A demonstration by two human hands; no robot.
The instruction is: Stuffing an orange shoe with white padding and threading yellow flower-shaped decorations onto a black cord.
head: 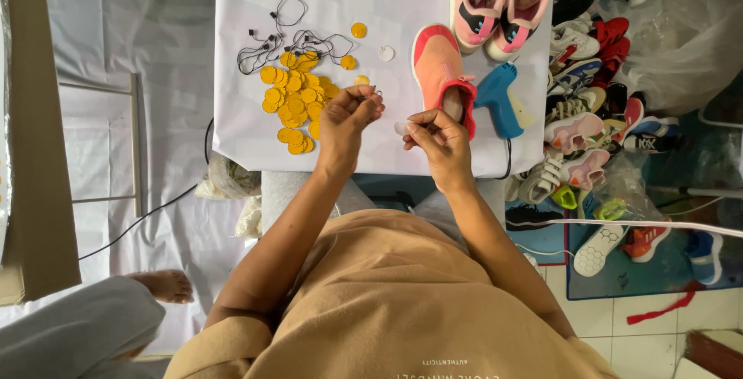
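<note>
My left hand [346, 118] is raised over the white table [240, 116], fingertips pinched on a thin black cord loop near a yellow round tag. My right hand [437, 137] sits close beside it, pinching a small clear round tag [400, 127]. A pile of yellow round tags [296, 100] lies just left of my left hand, with a tangle of black cords [282, 38] behind it. A coral-and-pink shoe [438, 69] lies right behind my right hand.
A blue glue gun [499, 96] rests right of the shoe. A pair of pink shoes [501, 0] stands at the table's far edge. Several shoes [588, 108] are heaped on the floor at right. Another person's foot [164, 286] is at lower left.
</note>
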